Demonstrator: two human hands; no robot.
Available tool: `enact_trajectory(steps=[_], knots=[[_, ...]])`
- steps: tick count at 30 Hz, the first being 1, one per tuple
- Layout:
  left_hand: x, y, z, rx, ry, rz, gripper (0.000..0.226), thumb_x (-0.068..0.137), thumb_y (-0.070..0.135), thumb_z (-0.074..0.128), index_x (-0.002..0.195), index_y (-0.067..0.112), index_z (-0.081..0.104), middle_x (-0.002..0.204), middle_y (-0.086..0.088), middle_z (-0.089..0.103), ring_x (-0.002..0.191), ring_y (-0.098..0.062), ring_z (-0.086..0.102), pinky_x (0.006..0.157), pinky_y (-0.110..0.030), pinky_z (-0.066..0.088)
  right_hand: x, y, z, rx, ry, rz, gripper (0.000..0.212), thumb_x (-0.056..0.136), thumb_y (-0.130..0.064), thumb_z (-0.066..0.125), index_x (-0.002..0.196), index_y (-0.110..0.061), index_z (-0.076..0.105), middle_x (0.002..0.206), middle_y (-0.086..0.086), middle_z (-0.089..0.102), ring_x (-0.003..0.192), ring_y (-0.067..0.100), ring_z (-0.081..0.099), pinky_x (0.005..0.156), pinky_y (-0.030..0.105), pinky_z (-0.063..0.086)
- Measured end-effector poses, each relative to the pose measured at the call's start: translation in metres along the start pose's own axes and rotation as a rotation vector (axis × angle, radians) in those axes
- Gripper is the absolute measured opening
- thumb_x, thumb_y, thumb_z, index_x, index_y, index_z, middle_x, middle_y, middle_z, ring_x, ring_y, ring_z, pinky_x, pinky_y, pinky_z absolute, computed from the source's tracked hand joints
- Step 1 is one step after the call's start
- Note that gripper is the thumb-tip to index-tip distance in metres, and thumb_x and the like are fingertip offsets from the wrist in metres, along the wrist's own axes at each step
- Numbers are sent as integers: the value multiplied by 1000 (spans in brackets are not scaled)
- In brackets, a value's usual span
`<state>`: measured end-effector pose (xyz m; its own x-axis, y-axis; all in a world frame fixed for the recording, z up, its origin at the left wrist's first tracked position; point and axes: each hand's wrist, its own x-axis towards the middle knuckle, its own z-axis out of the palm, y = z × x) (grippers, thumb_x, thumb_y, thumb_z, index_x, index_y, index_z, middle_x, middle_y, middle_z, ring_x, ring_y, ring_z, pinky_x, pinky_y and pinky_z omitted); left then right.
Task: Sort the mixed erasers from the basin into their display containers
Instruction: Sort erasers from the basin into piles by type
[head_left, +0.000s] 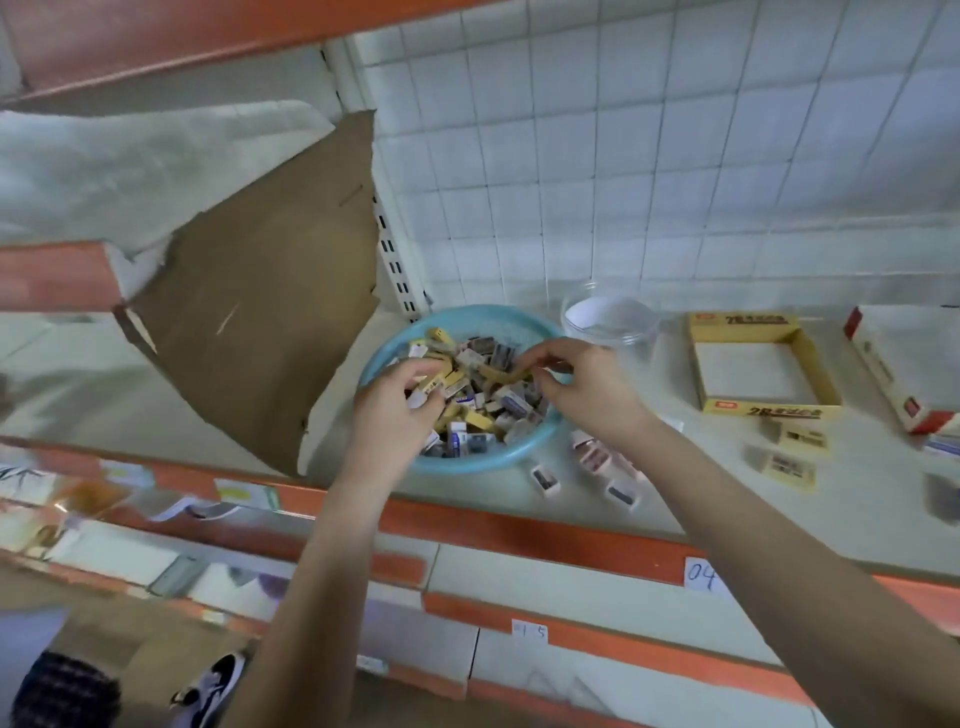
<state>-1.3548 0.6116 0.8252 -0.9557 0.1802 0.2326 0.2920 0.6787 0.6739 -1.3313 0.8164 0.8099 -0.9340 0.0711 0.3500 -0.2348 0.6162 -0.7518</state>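
Picking step: left hand (397, 402) grips a yellow eraser (434, 387) in the basin (467, 466); right hand (584, 387) curled over the pile, grasp unclear. Next, probably: carry to yellow box (769, 411)

My basin (524, 453) is light blue, and the erasers (498, 410) in it are a jumble of yellow, white, grey and blue. The eraser (434, 385) in my left fingers (410, 371) is yellow with black print. The display box (769, 411) is yellow with red logos, the shelf edge (519, 525) orange, the wall (675, 156) white tiles in a grid
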Motion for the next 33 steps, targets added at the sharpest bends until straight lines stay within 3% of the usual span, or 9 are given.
enact_trajectory(steps=[2,5,10,14,16,19,22,26,33], knots=[[1,-14,-7,9,9,-23,23,88,15,63,109,25,66,109,17,62,101,-7,56,83,-19,40,7,-4,10,-16,-50,6,24,84,2,57,98,-11,71,100,0,71,89,14,65,88,18,47],[9,-29,-9,34,-9,-46,26,89,15,63,114,21,66,117,6,65,107,-12,58,88,-20,41,19,-7,23,-110,-150,-12,25,84,0,58,102,-11,70,106,4,69,94,17,64,88,20,46],[29,-39,-1,85,-86,-49,30,89,15,63,118,19,63,123,4,62,105,-11,56,82,-16,37,41,-9,36,-322,-267,50,28,92,-17,55,119,-17,63,119,6,63,100,21,61,87,22,43],[45,-35,6,100,-111,-52,32,88,19,64,120,17,62,124,2,61,97,-8,55,79,-18,39,52,-10,42,-386,-354,133,38,92,-21,52,130,-20,55,113,7,66,96,22,62,83,25,47],[50,-35,9,121,-115,-70,34,87,20,65,120,17,62,123,3,61,95,-9,56,80,-23,43,56,-7,48,-439,-381,163,34,91,-25,53,125,-20,58,106,7,68,90,22,63,83,31,51],[54,-37,18,260,-82,-55,37,83,23,68,120,19,64,129,-2,55,109,-20,55,90,-31,45,58,-3,55,-537,-395,179,30,93,-34,47,111,-15,63,94,3,65,80,21,61,73,36,54],[53,-40,25,334,-44,-19,36,84,22,67,120,19,64,130,-3,53,110,-22,55,94,-33,45,56,1,59,-606,-400,183,32,94,-40,44,107,-18,63,101,0,53,85,19,55,72,34,50],[48,-41,27,294,3,14,27,86,18,65,113,18,66,128,-2,57,116,-20,53,99,-36,43,56,3,61,-594,-359,216,30,92,-39,48,112,-18,57,108,2,55,88,19,56,77,37,52],[44,-39,23,147,-23,-27,22,89,22,63,110,24,65,116,3,66,103,-15,61,87,-30,50,56,2,58,-517,-291,226,25,93,-41,50,107,-22,57,99,-5,62,86,15,54,70,30,45]])
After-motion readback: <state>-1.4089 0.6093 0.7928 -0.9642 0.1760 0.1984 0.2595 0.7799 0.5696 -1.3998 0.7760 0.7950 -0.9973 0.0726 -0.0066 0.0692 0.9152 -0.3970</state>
